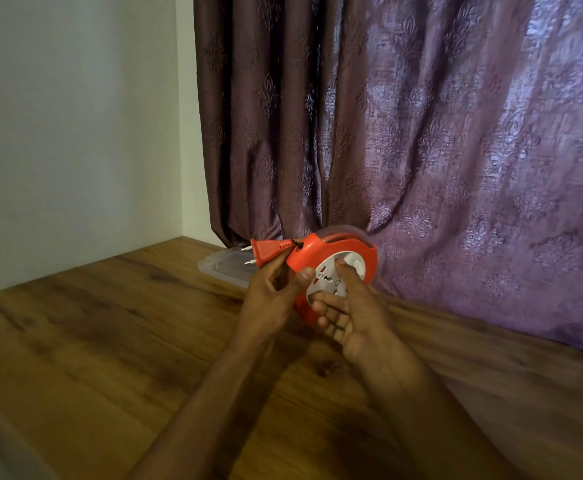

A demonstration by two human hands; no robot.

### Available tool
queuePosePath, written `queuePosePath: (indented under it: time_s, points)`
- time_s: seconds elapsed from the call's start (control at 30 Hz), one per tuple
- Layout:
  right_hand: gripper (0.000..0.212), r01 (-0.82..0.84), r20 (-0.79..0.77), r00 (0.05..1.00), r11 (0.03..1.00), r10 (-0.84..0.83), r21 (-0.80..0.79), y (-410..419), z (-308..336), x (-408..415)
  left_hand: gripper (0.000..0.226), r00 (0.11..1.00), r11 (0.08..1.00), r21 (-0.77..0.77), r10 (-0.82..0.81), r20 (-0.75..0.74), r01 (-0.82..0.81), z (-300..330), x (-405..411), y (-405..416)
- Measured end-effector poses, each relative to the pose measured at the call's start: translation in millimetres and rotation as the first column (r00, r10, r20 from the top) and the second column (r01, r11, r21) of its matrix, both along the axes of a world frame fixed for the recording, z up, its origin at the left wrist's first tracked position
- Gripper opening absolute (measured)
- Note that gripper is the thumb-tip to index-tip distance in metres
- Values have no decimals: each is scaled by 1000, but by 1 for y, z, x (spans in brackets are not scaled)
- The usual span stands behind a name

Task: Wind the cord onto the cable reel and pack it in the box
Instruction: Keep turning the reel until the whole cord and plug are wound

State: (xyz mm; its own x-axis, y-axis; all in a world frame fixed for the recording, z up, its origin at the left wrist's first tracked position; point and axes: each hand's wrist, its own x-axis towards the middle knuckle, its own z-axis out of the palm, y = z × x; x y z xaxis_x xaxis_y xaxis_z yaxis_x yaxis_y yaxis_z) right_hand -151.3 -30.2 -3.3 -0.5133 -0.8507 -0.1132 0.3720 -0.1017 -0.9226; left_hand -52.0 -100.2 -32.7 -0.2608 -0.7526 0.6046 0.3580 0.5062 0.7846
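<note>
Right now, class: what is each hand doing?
Left hand: closed on the cable reel beside its plug.
Right hand: holding the reel, thumb on its white face.

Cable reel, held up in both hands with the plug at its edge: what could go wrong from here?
1. The plug juts out from the cable reel; its pins could catch on the clear box during packing.
2. The reel is held above the table by the left hand and right hand; it could slip and drop.
</note>
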Motion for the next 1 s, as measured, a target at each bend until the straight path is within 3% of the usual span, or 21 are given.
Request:
queuePosePath:
  time_s: [0.23,0.4,0.6,0.87,1.0]
  points:
    - [40,35,26,999,999,-35,-1,-2,-3,-3,31,993,999,-45,22,118,-17,-4,1,-6]
    - [33,27,34,999,999,-27,21,-4,-6,-4,52,983,995,-78,69,171,-56,-6,1,-8]
    - [47,-27,53,998,999,26,24,-5,-6,-4,13,987,992,-106,82,136,-68,-7,2,-10]
    - [45,-28,50,998,1000,28,-14,-6,-5,-1,12,999,999,-33,5,45,-4,-5,4,-10]
    - [42,26,-55,998,999,-27,-25,-4,-1,2,20,999,1000,22,3,-34,-2,-3,2,-6]
